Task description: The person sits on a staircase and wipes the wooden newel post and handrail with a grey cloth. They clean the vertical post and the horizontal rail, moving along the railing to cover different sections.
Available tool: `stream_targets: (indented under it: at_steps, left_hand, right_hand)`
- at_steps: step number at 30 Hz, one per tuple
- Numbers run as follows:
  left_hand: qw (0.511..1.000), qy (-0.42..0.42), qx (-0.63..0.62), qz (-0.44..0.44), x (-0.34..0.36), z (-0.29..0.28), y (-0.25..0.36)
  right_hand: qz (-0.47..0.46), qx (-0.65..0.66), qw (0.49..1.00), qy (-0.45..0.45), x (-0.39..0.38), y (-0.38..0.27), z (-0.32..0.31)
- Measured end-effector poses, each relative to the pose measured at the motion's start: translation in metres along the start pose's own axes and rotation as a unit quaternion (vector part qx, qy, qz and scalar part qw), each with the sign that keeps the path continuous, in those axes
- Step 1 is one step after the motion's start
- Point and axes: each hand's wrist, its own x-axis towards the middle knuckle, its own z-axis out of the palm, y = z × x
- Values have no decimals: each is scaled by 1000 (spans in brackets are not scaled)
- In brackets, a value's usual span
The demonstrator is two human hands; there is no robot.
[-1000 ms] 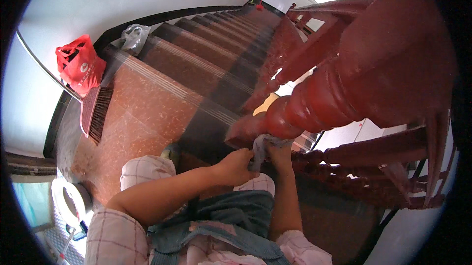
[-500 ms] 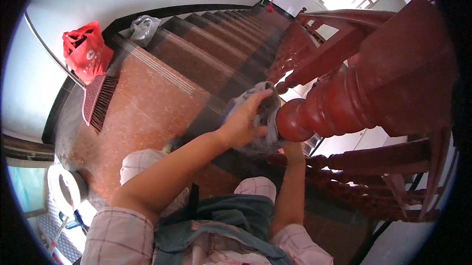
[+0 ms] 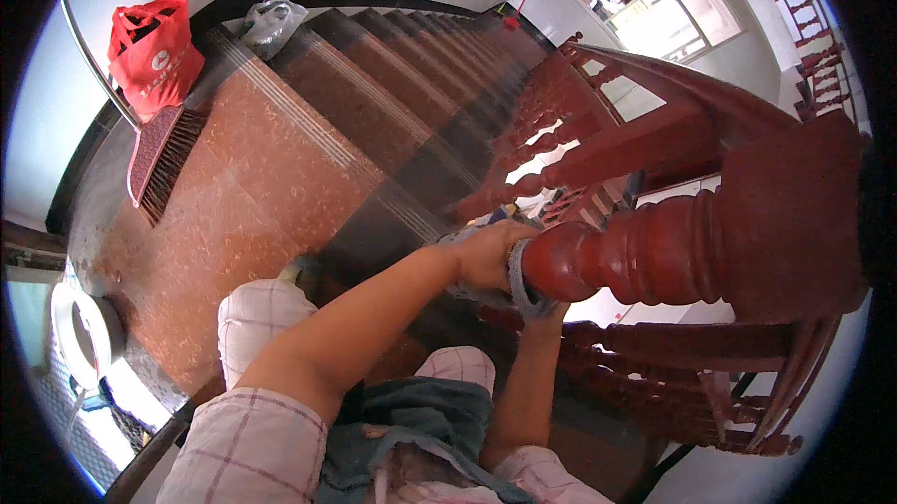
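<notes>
A grey cloth (image 3: 529, 291) is wrapped round the narrow rounded part of a dark red wooden newel post (image 3: 645, 252), which appears sideways at the right. My left hand (image 3: 491, 256) is closed over the cloth from the left, its fingers curling round the far side. From below, my right hand (image 3: 545, 313) reaches up against the cloth on the near side of the post. Cloth and post hide its fingers, so its grip cannot be made out.
Stairs (image 3: 374, 56) rise toward the back beside the red balustrade (image 3: 654, 130). At the left, a broom (image 3: 163, 168) leans by a red bag (image 3: 154, 51); a clear plastic bag (image 3: 273, 26) lies on a step. A white ring-shaped object (image 3: 89, 336) is at the lower left.
The view has shifted, showing more of the railing. My left hand has gone from fingers spread over the bunched cloth to a closer wrap round the post. The cloth's edge now hangs as a loop.
</notes>
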Motion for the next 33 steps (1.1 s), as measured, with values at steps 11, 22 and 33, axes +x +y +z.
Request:
stream_targets:
  at_steps: [11, 22, 33]
  left_hand:
    - [982, 85, 157, -63, -8, 15, -3]
    - [955, 253, 136, -70, -26, 39, 14]
    - [922, 372, 65, -85, -63, 67, 26]
  right_hand:
    - [1, -114, 990, -83, 50, 7, -34]
    - [-27, 116, 992, -30, 19, 33, -31]
    - [-187, -134, 967, 111, -24, 87, 4]
